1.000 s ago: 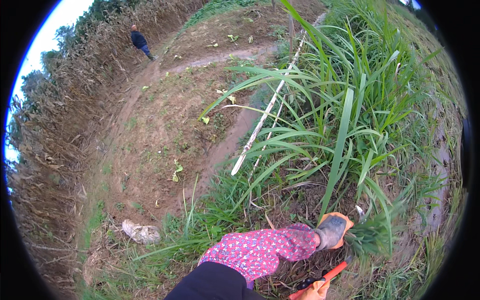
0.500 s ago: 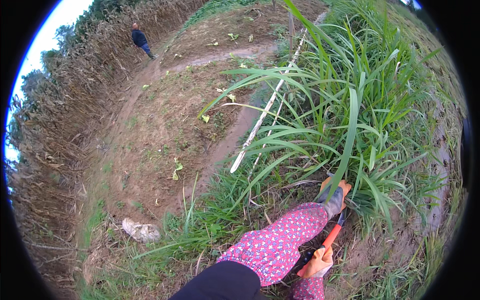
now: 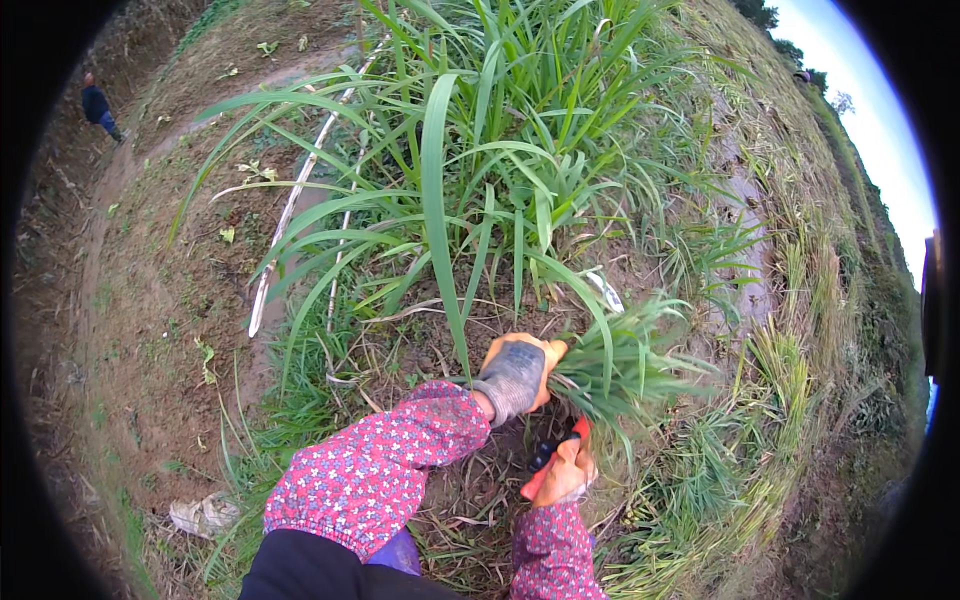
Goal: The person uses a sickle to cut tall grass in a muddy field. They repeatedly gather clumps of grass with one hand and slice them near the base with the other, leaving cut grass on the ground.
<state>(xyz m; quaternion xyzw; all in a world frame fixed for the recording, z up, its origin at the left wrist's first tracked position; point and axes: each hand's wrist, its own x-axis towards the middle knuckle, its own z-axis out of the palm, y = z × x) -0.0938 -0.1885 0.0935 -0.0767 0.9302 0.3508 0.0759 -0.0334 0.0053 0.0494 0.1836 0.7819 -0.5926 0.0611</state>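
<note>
My gloved left hand (image 3: 515,375) now grips a gathered grass bunch (image 3: 620,365); my right hand (image 3: 562,470) has brought the orange-handled cutter (image 3: 553,462), clasped tight, beneath it.

Two gloved hands (image 3: 515,375), one sickle (image 3: 556,462), one bystander (image 3: 98,104).

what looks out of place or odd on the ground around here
A crumpled whitish scrap, like a bag or rag, lies in the grass at lower left, unlike the plants around it. A pale stalk lies flat on the bare soil. Otherwise, the left hand clasps a grass bunch; the right hand holds an orange-handled tool.
</note>
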